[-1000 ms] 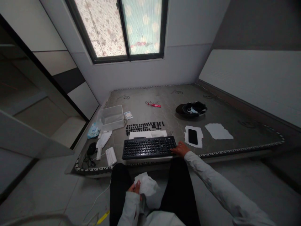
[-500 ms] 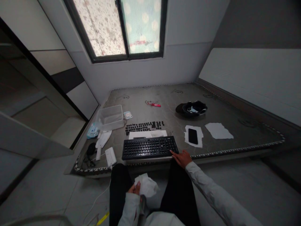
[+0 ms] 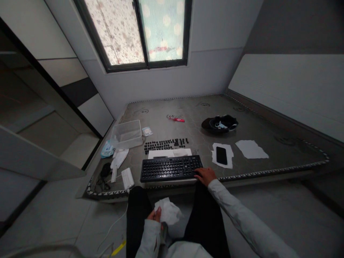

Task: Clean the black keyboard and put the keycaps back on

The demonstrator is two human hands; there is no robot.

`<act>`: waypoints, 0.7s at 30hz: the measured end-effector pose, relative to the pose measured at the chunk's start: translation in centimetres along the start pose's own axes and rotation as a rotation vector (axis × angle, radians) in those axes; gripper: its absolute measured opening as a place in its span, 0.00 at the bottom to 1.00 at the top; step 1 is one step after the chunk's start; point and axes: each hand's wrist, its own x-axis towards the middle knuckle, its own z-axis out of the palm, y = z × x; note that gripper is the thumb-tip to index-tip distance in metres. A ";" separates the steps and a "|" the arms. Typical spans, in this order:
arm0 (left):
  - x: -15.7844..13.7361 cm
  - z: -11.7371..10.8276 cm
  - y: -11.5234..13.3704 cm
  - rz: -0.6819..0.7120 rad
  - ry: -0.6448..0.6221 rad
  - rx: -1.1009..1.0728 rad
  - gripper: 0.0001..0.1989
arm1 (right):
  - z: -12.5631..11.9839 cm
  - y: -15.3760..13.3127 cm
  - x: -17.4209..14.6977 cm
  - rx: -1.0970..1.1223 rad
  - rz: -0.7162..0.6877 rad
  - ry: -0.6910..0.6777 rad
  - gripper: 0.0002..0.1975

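Note:
A black keyboard (image 3: 169, 168) with its keycaps off lies along the front edge of the mattress, before my knees. My right hand (image 3: 206, 176) is at its right end, the fingers closed over the lower right corner. Down between my thighs, my left hand (image 3: 156, 215) pinches a crumpled white tissue (image 3: 169, 211). Behind the keyboard, loose black keycaps (image 3: 161, 145) are laid out in rows, with a white sheet (image 3: 158, 153) partly under the keyboard's back edge.
To the left are a clear plastic box (image 3: 127, 132), a blue-white packet (image 3: 107, 148), a white power strip (image 3: 127, 178) and a black cable (image 3: 104, 175). To the right are a phone (image 3: 221, 156) on paper, another paper (image 3: 252, 149) and a dark cap (image 3: 219, 124). Red-tagged keys (image 3: 176, 118) lie farther back.
My right hand has shifted slightly left and up; its extended index finger on the keypad has given way to fingers bent around the keyboard's corner. My left hand stays with the tissue.

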 end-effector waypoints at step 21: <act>-0.9 0.0 1.2 -0.003 -0.008 -0.081 0.17 | -3.2 -1.8 6.8 -0.370 -0.443 -0.445 0.13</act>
